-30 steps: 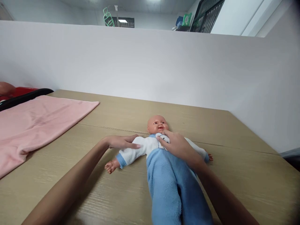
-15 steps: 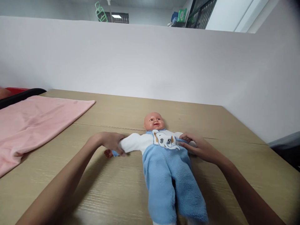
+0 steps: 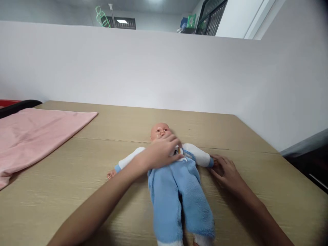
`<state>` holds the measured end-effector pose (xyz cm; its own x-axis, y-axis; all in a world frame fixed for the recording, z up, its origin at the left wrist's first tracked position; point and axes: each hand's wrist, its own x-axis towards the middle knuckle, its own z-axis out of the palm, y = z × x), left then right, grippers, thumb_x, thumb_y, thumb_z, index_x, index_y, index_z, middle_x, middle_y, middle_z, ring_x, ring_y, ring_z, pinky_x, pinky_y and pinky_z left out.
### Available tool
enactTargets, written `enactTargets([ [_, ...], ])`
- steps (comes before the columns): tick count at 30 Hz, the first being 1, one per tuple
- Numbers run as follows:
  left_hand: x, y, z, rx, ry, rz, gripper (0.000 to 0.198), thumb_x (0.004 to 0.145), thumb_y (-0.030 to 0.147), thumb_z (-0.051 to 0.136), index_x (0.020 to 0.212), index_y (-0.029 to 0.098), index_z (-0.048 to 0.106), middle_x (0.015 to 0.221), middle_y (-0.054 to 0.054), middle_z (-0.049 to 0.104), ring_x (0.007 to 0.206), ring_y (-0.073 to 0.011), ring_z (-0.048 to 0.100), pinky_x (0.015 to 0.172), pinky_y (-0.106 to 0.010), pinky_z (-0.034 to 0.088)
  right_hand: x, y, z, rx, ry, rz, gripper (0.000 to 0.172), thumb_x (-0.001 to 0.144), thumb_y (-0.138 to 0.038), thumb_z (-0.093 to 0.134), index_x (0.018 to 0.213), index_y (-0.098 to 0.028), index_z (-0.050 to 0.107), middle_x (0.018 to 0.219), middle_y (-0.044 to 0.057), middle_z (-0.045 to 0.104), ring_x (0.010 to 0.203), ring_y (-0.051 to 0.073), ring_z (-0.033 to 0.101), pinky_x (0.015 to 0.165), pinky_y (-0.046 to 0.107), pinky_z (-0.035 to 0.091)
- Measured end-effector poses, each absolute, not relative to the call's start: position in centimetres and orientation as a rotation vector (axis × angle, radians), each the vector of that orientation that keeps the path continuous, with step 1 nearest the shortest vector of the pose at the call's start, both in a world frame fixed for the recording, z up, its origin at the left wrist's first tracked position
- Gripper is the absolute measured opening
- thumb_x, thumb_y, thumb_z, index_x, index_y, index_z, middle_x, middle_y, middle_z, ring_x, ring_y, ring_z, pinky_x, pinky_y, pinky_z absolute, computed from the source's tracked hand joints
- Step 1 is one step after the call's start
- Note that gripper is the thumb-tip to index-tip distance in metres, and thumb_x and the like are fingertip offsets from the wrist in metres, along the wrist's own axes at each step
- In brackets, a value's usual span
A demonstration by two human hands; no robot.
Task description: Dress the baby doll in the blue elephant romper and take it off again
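Observation:
A baby doll [image 3: 176, 198] lies on its back on the table, head away from me, in blue fleece overalls and a white shirt with blue cuffs. My left hand [image 3: 161, 150] is over its chest, fingers stretched out and slightly smeared, hiding most of the animal-face bib and the doll's chin. On the right, my right hand [image 3: 227, 171] has thumb and fingers around the doll's small hand [image 3: 216, 163] just past the cuff. Both doll arms are spread; its other hand [image 3: 111, 174] rests free on the table, partly beside my left forearm.
A pink cloth [image 3: 38, 136] covers the left part of the wooden table [image 3: 123, 218]. Behind it shows a black-rimmed red object [image 3: 23, 106]. A white partition [image 3: 143, 71] rises at the table's far edge. Something dark [image 3: 310, 160] stands beyond the right edge.
My left hand has left the doll's sleeve and moved right onto its chest. My right hand has slid outward from the bib's side to the doll's hand, and that arm now lies stretched out.

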<state>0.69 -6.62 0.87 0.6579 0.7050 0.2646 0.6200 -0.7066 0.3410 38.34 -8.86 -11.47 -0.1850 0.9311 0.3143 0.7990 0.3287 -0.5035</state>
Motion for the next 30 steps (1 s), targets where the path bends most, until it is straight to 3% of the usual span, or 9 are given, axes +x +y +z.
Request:
enactTargets([
  [3,5.3,-4.6,-0.8,2.770,1.109,0.255,0.039,0.108,0.049,0.063,0.124,0.015,0.071,0.127,-0.015,0.076,0.121,-0.0357,0.066,0.106,-0.048,0.050,38.3,-9.2,-11.2,-1.531,-1.956,0.525,0.050,0.091,-0.054,0.075,0.129,-0.023,0.074,0.117,0.014,0.081,0.103,0.038,0.075,0.091,0.052,0.062],
  [6,6.5,-3.2,-2.2,2.819,1.040,0.142,0.035,0.109,0.045,0.062,0.119,0.013,0.074,0.123,-0.016,0.078,0.116,-0.0371,0.068,0.098,-0.047,0.052,37.9,-10.3,-10.2,-1.493,-1.812,0.706,0.052,0.087,-0.058,0.083,0.124,-0.022,0.075,0.097,0.009,0.080,0.086,0.030,0.076,0.080,0.042,0.064],
  [10,5.6,-2.8,-2.6,2.705,0.706,0.382,0.029,0.108,0.041,0.067,0.119,0.014,0.071,0.115,-0.013,0.079,0.104,-0.0286,0.072,0.087,-0.036,0.051,36.8,-10.5,-8.1,-1.329,-1.609,0.811,0.051,0.081,-0.057,0.092,0.115,-0.025,0.071,0.095,0.006,0.080,0.086,0.026,0.077,0.079,0.037,0.065],
  [15,4.6,-3.3,-2.4,2.474,0.404,0.678,0.018,0.107,0.034,0.068,0.118,0.020,0.071,0.112,-0.009,0.077,0.100,-0.0224,0.073,0.088,-0.029,0.050,33.5,-8.1,-5.6,-1.149,-1.557,0.805,0.049,0.077,-0.048,0.097,0.107,-0.027,0.065,0.100,0.005,0.081,0.082,0.022,0.077,0.073,0.033,0.065],
  [22,4.2,-3.7,-2.6,2.313,0.278,0.913,0.020,0.107,0.039,0.068,0.107,0.020,0.075,0.104,-0.008,0.077,0.098,-0.0219,0.072,0.087,-0.029,0.050,28.0,-7.3,-5.0,-0.908,-1.859,0.898,0.032,0.088,-0.040,0.090,0.108,-0.028,0.069,0.092,0.001,0.073,0.083,0.019,0.071,0.080,0.032,0.061],
  [26,4.4,-3.4,-2.8,2.055,0.402,1.019,0.023,0.102,0.041,0.075,0.102,0.018,0.073,0.097,-0.005,0.078,0.089,-0.0195,0.071,0.082,-0.029,0.051,28.4,-8.5,-5.2,-0.845,-1.897,1.020,0.019,0.102,-0.046,0.073,0.110,-0.029,0.074,0.107,0.004,0.071,0.104,0.023,0.070,0.096,0.036,0.058],
  [30,5.1,-2.9,-3.3,2.043,0.553,1.032,0.027,0.100,0.045,0.075,0.099,0.019,0.072,0.097,-0.005,0.076,0.091,-0.0213,0.069,0.083,-0.031,0.051,28.8,-9.8,-6.0,-0.961,-1.699,0.998,0.027,0.098,-0.054,0.077,0.095,-0.028,0.080,0.122,0.006,0.069,0.126,0.028,0.063,0.113,0.040,0.051],
])
